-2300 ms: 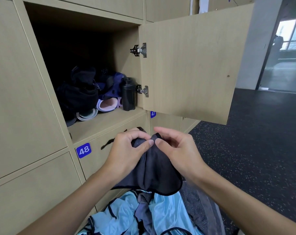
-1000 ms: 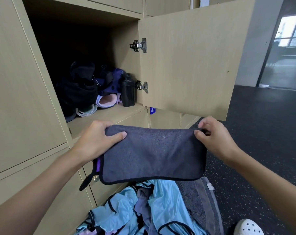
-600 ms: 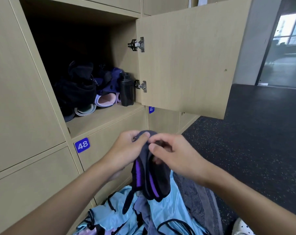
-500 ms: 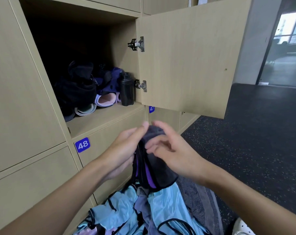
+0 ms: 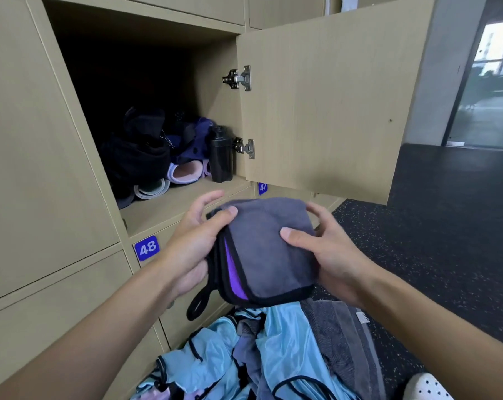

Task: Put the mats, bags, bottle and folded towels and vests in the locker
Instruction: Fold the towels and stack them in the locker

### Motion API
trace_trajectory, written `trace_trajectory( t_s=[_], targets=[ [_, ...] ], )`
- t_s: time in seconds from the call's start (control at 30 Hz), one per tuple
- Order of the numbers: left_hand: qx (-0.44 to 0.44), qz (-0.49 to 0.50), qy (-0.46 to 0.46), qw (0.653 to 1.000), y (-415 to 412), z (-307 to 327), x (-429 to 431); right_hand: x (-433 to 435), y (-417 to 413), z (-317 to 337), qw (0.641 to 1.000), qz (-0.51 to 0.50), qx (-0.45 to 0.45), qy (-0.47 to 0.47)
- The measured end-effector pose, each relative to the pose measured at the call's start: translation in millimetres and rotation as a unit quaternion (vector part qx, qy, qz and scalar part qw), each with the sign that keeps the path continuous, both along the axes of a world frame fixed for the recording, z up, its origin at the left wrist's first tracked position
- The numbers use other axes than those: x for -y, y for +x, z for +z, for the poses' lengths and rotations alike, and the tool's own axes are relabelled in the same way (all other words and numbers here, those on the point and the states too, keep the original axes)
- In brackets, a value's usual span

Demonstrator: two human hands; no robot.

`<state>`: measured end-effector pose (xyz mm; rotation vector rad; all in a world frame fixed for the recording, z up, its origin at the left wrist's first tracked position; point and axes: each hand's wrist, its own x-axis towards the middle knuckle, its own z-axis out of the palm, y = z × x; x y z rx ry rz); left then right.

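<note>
Towel (image 5: 269,252): grey, black piping, purple inner face, folded to a compact near-square. It is held in the air between both hands, in front of and below the open locker (image 5: 169,210) compartment, above a pile on the floor.

Left hand (image 5: 191,246): thumb lies on the top left corner, lower fingers (image 5: 191,280) curl under the left edge and grip it; the index finger is stretched out free.
Right hand (image 5: 335,258): thumb presses on the top face, fingers wrap round the right edge.

Orientation: top face tilted toward the camera. The folded back edge faces the locker; the piped open edges face left and toward the person, with purple showing at the left. Sides are almost equal, so the long axis cannot be told. A black loop (image 5: 198,304) hangs from the near left corner.

Locker contents: black bag (image 5: 137,157) at the left, purple bag (image 5: 196,138) behind, two rolled mats (image 5: 183,172) lying end-on, black bottle (image 5: 220,154) upright by the right wall. Bare shelf board shows in front of these; dark space shows above the bags.

Door (image 5: 325,105) hangs open to the right; its lower edge sits just beyond the towel.

Pile: light blue vests (image 5: 215,362) and a grey towel (image 5: 339,339), both crumpled, on the dark speckled floor (image 5: 446,255).
</note>
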<state>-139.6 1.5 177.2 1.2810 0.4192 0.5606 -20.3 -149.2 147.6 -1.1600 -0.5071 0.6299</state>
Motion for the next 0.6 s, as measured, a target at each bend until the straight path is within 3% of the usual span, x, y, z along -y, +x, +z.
trace_trajectory(
  t_s=[0.07, 0.13, 0.33, 0.47, 0.6],
  targets=[
    [-0.034, 0.01, -0.032, 0.999, 2, -10, 0, -8, 5, -3, 0.996, -0.082, 0.038, -0.025],
    [-0.056, 0.012, -0.042, 0.997, 6, -20, -1, -20, 13, -8, 0.988, -0.103, 0.095, -0.059],
    [-0.078, 0.147, 0.036, 0.985, 18, -31, -45, -82, 42, -15, 0.973, 0.049, 0.194, -0.114],
    [-0.101, 0.232, 0.162, 0.954, 20, -44, -93, -144, 56, -17, 0.961, 0.048, 0.243, -0.123],
    [-0.111, 0.284, 0.216, 0.928, 20, -43, -136, -208, 60, -18, 0.966, 0.067, 0.233, -0.093]
  ],
)
